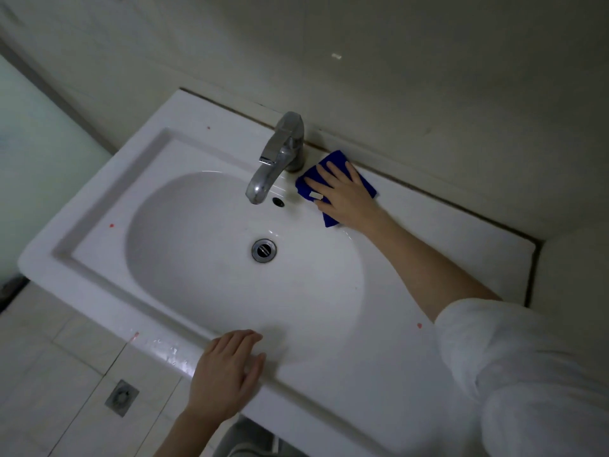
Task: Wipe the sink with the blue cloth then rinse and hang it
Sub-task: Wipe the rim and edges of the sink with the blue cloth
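Our left hand (227,371) rests on the front rim of the white sink (461,249), fingers relaxed and holding nothing. Our right hand (346,192) presses with straight, spread fingers on the blue cloth (335,158), which lies on the sink's back ledge just right of the faucet (280,153), near the wall.

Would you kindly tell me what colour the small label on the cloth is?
The label is white, against the deep blue cloth; the head view shows it best.

Single view, head-worn: looks steeply down and forward over the sink (99,199) from its front edge, close in, frame tilted; wall (395,61) behind, floor (49,374) lower left.
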